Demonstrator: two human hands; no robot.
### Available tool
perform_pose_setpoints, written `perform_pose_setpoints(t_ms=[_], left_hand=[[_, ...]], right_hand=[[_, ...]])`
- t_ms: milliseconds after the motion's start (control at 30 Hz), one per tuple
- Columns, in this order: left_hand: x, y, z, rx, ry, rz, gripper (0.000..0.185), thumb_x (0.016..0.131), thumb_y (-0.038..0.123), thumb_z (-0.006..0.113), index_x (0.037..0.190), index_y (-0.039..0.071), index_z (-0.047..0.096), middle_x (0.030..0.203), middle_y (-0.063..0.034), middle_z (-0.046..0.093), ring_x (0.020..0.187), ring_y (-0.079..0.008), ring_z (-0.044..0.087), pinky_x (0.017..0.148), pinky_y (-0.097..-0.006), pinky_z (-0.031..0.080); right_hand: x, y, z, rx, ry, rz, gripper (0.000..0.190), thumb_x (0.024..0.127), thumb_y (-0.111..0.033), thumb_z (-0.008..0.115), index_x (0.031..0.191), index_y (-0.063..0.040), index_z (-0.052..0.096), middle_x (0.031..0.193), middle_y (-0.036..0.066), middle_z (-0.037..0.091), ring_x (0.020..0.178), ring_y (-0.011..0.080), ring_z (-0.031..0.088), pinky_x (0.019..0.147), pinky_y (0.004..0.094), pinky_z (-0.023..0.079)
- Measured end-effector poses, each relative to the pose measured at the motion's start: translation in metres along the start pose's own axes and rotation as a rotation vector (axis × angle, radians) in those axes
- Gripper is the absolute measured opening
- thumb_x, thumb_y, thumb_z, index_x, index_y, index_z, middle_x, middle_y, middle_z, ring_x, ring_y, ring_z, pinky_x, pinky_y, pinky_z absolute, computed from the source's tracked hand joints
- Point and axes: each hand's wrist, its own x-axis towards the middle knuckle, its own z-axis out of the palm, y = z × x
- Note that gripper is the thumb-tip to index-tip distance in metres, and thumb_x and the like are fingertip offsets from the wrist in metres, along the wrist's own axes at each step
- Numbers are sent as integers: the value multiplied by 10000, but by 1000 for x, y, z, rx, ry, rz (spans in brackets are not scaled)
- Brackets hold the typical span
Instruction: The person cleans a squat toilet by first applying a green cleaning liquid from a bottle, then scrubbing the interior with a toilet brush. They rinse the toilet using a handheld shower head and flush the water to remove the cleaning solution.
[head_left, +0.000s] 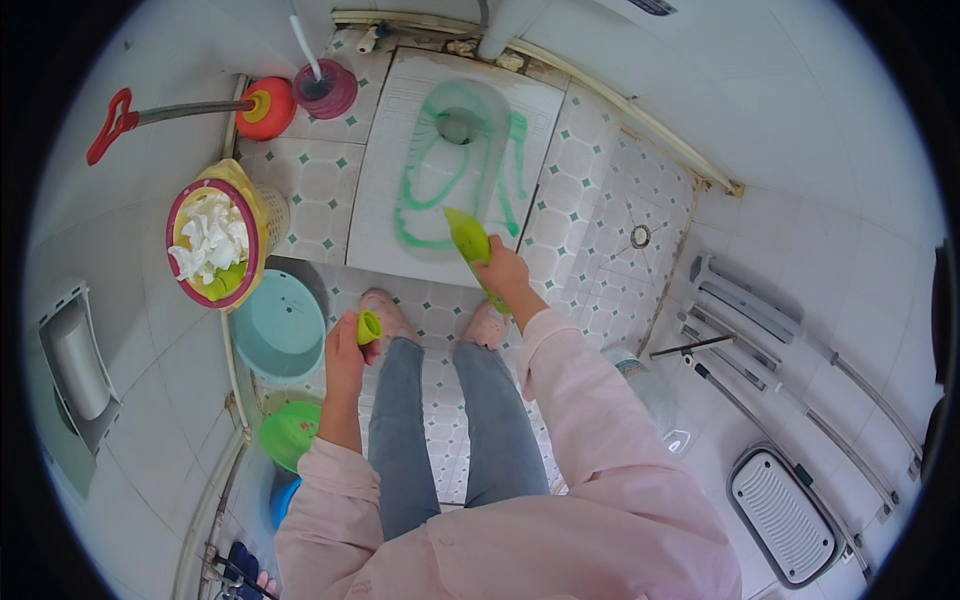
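My right hand (504, 271) grips a lime-green squeeze bottle (470, 238), its nozzle tilted over the near end of a white squat toilet (487, 184). Green liquid cleaner (431, 201) lies in loops inside the bowl, and more green streaks (510, 180) run along the pan's right rim. My left hand (347, 351) holds a yellow-green cap (368, 328), its round opening showing, above the floor near my left shoe.
Left stand a red plunger (266, 109), a purple toilet brush holder (325, 90), a waste basket (253, 217) with crumpled tissue, a pale blue basin (277, 326) and a green basin (291, 435). Mops (750, 315) lean right, near a floor drain (640, 237).
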Motion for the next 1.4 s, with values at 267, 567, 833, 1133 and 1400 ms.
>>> perform_pose_setpoints(t_ms=[267,567,833,1133,1400], left_hand=[[-3,-1,-33,-41,90,-8,464,928,416,309,682,72,499,509,-20,476,417,-77,387,399,-211,287],[-5,0,-41,-167,64,0,377,926,361,390,758,48,517,551,-31,510,437,-73,419,407,-208,318],[-3,55,-8,-181,-25,122,269,850,174,583,1065,17,553,824,-29,588,649,-67,530,576,-188,405],[-33,134,38,4,-210,256,381,838,153,602,1191,34,526,896,-17,578,736,-65,531,655,-186,422],[-102,186,61,221,-314,590,381,772,42,630,1147,64,565,994,-45,581,799,-92,545,650,-205,437]], right_hand=[[43,-79,-10,-31,36,9,465,721,-290,617,1090,-102,405,890,181,625,833,357,606,702,449,480],[1,-51,31,-72,-97,-44,470,713,-288,626,1089,-97,417,919,173,625,855,350,600,711,445,471],[-48,-21,-7,520,-33,-372,583,715,-226,694,1175,-70,371,1014,211,587,947,377,562,777,406,451],[-138,-41,-118,514,-17,-583,538,735,-165,683,1184,-73,400,1003,172,589,946,342,570,777,360,452],[-207,-39,-205,367,31,-672,526,734,-196,677,1173,-71,414,970,171,598,884,347,582,728,376,461]])
